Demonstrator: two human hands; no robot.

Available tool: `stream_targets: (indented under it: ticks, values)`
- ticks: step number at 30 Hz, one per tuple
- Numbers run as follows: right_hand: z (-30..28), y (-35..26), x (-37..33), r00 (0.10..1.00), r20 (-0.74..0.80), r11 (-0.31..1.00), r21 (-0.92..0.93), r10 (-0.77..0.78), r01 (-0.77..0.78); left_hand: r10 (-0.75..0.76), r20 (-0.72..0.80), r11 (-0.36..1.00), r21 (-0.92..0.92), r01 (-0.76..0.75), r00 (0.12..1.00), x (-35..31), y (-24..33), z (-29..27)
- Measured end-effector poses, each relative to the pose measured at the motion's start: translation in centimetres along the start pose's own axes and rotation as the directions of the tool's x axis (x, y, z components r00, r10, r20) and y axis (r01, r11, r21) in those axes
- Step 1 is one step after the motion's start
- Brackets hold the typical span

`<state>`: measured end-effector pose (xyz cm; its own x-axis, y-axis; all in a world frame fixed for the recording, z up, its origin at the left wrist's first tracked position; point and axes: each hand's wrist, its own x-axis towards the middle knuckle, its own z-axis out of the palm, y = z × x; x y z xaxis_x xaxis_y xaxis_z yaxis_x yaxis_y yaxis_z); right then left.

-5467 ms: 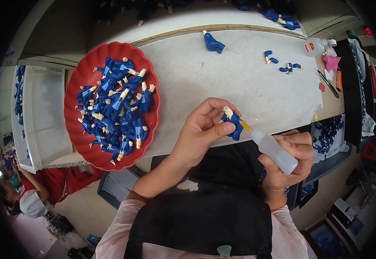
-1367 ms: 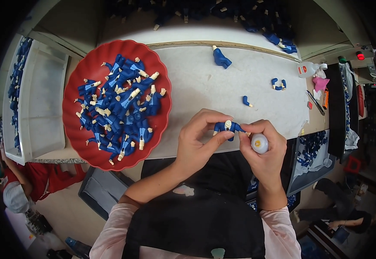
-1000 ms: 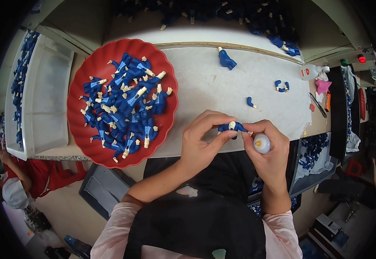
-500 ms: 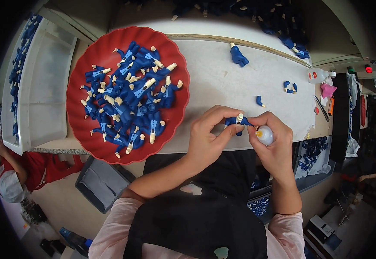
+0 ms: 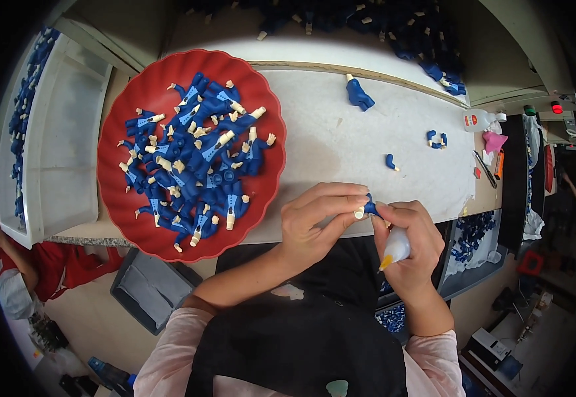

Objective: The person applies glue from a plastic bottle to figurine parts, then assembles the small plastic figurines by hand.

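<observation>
Between the fingertips of my left hand [image 5: 311, 218] is a small blue toy figure body [image 5: 371, 208], its cream neck end turned toward me. My right hand [image 5: 417, 248] pinches the figure's other side with thumb and forefinger. In that same hand's curled fingers lies a small translucent squeeze bottle [image 5: 397, 243], its yellow tip angled down toward me. Beyond the hands, a loose blue arm [image 5: 390, 162] with a cream hand lies on the white work surface [image 5: 314, 132]. More arm pieces [image 5: 436, 139] lie farther right, and a blue legs piece [image 5: 359, 92] is at the back.
Left of my hands stands a red scalloped bowl [image 5: 113, 132] heaped with figure bodies. A clear plastic bin [image 5: 70, 145] is beyond it. At right are a white bottle [image 5: 476, 120], a pink scrap [image 5: 495, 141], an orange cutter [image 5: 499, 165] and a tray of blue parts [image 5: 476, 235].
The figure body has been tipped so its neck end faces me. The bottle has swung in my right hand, its tip now pointing down toward me. The whole view has shifted slightly.
</observation>
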<state>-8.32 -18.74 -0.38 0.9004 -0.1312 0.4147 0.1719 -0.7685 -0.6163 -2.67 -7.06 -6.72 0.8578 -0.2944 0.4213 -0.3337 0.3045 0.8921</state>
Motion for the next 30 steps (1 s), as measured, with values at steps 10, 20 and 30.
stream_targets:
  ticks: [10, 20, 30]
  values:
    - [-0.6, 0.3, 0.1, 0.991, 0.094, 0.994, -0.036, -0.095, 0.099, -0.057, 0.035, 0.998, 0.003, 0.057, 0.998, -0.3, 0.3, 0.3]
    - [-0.5, 0.4, 0.0, 0.994, 0.101, 0.999, -0.006, -0.043, 0.044, -0.073, 0.043, 0.996, 0.057, 0.071, 0.996, -0.3, 0.7, 0.3]
    - [-0.3, 2.1, 1.4, 0.908, 0.284, 0.934, 0.087, 0.31, -0.346, -0.398, -0.051, 0.917, -0.051, 0.396, 0.916, 0.0, -0.2, 1.3]
